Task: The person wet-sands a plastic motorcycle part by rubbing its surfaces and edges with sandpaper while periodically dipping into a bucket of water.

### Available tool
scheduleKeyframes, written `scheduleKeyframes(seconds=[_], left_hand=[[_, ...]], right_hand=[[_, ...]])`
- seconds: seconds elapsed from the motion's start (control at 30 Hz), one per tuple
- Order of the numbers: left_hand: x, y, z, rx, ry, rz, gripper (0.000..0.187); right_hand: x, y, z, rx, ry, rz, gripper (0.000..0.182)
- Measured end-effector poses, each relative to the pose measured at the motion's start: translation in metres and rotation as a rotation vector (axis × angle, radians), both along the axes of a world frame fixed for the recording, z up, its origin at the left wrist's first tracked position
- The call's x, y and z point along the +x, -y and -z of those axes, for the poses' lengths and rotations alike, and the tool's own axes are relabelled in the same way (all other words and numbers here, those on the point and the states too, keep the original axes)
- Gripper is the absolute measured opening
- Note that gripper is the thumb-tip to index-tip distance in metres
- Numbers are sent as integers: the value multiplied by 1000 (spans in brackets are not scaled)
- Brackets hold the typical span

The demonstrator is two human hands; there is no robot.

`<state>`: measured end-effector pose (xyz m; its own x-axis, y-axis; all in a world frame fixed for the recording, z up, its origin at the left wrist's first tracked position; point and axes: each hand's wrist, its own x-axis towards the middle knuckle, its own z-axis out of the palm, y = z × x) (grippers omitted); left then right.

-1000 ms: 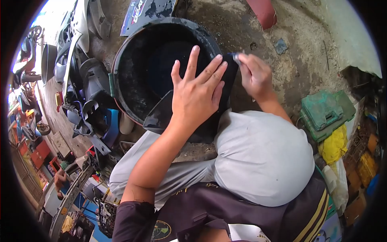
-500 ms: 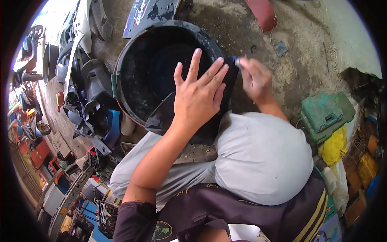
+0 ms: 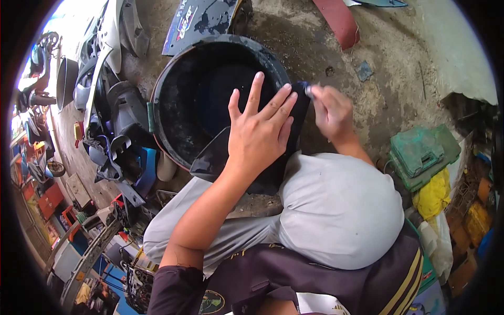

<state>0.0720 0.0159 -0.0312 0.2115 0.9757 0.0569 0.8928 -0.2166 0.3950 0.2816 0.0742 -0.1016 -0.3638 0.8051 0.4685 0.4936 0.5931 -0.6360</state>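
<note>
My left hand [image 3: 260, 126] lies spread on a dark panel [image 3: 268, 163], its fingers apart, with the fingertips near the panel's far edge. To its right, my right hand [image 3: 332, 110] is closed in a pinch at the panel's upper right corner. Its fingertips hold a small pale item [image 3: 308, 91], too small to name. The panel rests against the near right rim of a big black tub [image 3: 167, 84] and reaches toward my lap. Dark liquid or shadow fills the tub's bottom.
Beyond the tub lies a dark panel with lettering [image 3: 202, 23]. A red strip [image 3: 338, 23] is on the concrete floor. Dark plastic parts [image 3: 126, 105] pile up at left. A green case [image 3: 417, 152] and a yellow bag [image 3: 434, 194] are at right.
The whole view has shifted slightly, so the tub and panel appear lower. My left hand remains spread on the panel, and my right hand stays pinched at its edge.
</note>
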Motion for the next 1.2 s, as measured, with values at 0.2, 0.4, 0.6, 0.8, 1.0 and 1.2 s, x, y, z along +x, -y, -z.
scheduleKeyframes(seconds=[0.2, 0.4, 0.6, 0.8, 1.0, 1.2], left_hand=[[0, 6, 0, -20, -10, 3, 49], [-1, 1, 0, -14, -14, 4, 50], [-1, -1, 0, 8, -32, -4, 50], [-2, 2, 1, 4, -20, 0, 50], [-1, 5, 1, -20, -18, 2, 50], [-1, 1, 1, -5, -17, -7, 51]], right_hand=[[1, -4, 1, 23, -9, -43, 27], [9, -11, 5, 37, 52, -74, 28], [21, -14, 7, 57, 60, -142, 33], [24, -21, 2, 92, 113, -191, 35], [17, -21, 1, 105, 108, -159, 33], [23, -28, 3, 158, 126, -231, 38]])
